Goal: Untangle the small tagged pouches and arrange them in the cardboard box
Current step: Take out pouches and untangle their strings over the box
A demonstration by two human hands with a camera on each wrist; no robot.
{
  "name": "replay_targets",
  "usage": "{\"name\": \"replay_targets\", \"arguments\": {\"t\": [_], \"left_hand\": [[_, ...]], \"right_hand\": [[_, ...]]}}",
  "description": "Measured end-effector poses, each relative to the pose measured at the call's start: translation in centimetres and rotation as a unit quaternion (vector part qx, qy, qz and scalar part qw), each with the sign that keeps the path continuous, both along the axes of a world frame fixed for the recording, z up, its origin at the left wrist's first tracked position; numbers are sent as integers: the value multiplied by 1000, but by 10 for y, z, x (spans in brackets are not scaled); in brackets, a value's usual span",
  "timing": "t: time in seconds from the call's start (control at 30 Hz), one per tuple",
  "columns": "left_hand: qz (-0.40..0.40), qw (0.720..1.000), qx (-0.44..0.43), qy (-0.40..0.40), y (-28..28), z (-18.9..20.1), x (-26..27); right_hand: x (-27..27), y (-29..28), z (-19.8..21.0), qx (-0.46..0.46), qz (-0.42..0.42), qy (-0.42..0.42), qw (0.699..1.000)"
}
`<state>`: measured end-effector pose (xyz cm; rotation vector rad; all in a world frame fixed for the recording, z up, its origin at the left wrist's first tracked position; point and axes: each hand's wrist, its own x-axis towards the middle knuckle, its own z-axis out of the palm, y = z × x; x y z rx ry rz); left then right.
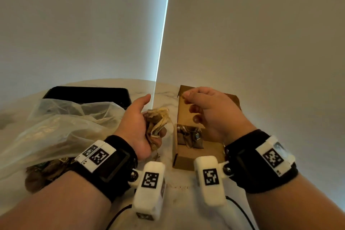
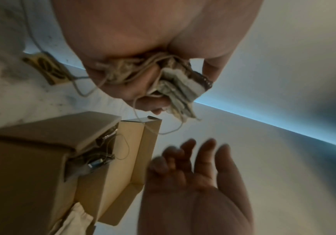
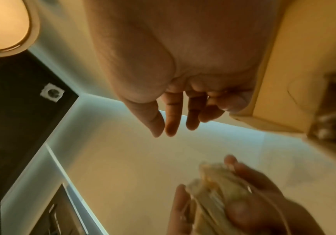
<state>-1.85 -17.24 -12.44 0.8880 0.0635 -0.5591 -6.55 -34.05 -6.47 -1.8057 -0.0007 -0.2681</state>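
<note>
Several pouches (image 1: 155, 127) bunched, left hand (image 1: 139, 123) hiding most

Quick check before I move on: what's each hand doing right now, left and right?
Left hand: fingers curled round a tangled bunch of pouches and strings.
Right hand: open, fingers relaxed, holding nothing, above the cardboard box.

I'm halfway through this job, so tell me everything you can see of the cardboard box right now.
The cardboard box is small, plain brown and looks like thin card. It stands on the marble-look table, right of centre, with its hinged lid tipped up and back. A few dark pouches with strings and a tag stand at its far end; the near part is bare. The right hand hovers over it, fingers loose, holding nothing; contact is unclear.
</note>
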Motion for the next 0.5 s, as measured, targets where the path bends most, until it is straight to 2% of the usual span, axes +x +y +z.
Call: {"name": "replay_targets", "arguments": {"t": [0.1,0.23,0.5], "left_hand": [[13,999,-32,-9,1,1,-1],[35,999,-16,-31,-1,2,-1],[17,996,52,-76,-13,-3,-5]], "right_hand": [[13,14,-19,61,13,11,998],[17,19,-44,129,32,13,991],[14,13,-61,2,41,-56,998]]}}
